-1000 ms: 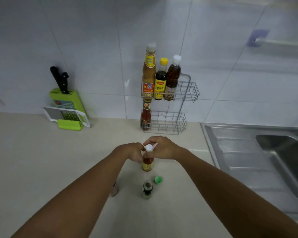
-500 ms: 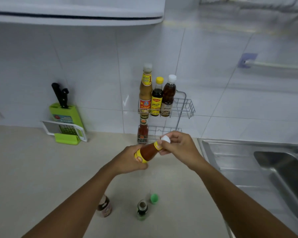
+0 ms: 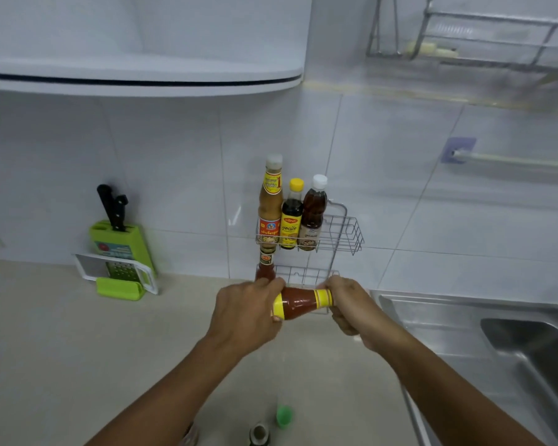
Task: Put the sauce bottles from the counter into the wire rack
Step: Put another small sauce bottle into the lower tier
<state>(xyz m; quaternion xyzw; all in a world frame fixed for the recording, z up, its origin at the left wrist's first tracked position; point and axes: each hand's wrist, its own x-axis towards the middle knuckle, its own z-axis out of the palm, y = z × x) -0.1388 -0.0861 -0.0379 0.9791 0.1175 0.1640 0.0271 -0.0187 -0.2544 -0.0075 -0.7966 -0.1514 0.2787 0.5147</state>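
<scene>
A red sauce bottle (image 3: 298, 302) with yellow bands lies almost sideways in the air, just in front of the wire rack's lower tier. My left hand (image 3: 245, 312) grips its base end and my right hand (image 3: 345, 304) grips its cap end. The two-tier wire rack (image 3: 345, 233) hangs on the tiled wall. Its upper tier holds three bottles: a tall tan one (image 3: 270, 204), a dark one with a yellow cap (image 3: 292, 217) and a brown one with a white cap (image 3: 313, 214). A red bottle (image 3: 265, 267) stands at the lower tier's left end.
An open dark bottle (image 3: 259, 433) and a loose green cap (image 3: 284, 415) sit on the counter near me, another bottle (image 3: 192, 436) half hidden by my left arm. A green knife block with grater (image 3: 116, 252) stands at left. A steel sink (image 3: 512, 342) lies right, a cabinet overhead.
Both hands have lifted the red bottle off the counter, tipped it from upright to nearly sideways and carried it toward the rack's lower tier. The view has tilted upward.
</scene>
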